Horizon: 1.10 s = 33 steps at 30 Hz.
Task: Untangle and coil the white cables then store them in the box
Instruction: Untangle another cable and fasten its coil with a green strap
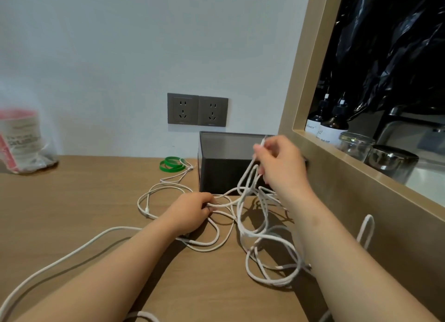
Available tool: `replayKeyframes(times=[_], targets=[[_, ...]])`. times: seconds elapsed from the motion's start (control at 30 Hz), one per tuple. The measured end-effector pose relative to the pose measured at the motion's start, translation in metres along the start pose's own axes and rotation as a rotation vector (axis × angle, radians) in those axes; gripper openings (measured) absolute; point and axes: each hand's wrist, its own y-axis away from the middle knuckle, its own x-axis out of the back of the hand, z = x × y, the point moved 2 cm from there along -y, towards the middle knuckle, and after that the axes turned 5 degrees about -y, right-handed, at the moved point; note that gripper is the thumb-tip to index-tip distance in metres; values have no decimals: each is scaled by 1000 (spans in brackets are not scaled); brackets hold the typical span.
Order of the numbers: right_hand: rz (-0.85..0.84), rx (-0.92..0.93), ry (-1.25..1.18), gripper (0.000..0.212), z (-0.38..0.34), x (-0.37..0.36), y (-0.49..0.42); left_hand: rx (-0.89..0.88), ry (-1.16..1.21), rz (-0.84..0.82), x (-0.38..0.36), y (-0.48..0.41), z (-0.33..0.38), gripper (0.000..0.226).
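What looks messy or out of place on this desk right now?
The white cables lie in a loose tangle of crossing loops on the desk in front of the dark box, none coiled. The left hand grips one strand; the right hand lifts another. One strand trails off toward the near left.

White cables [238, 215]: braided, tangled in loose loops on desk before box; one strand trailed off left; strands pinched by left hand [190, 211], end raised by right hand [281, 162].
Box [224, 174]: dark, rectangular, open-topped, upright against wall.
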Motion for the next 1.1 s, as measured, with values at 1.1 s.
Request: replayKeyframes(times=[1.1], targets=[[-350, -9, 812, 8, 63, -23, 20, -45, 133, 250, 25, 23, -8, 23]])
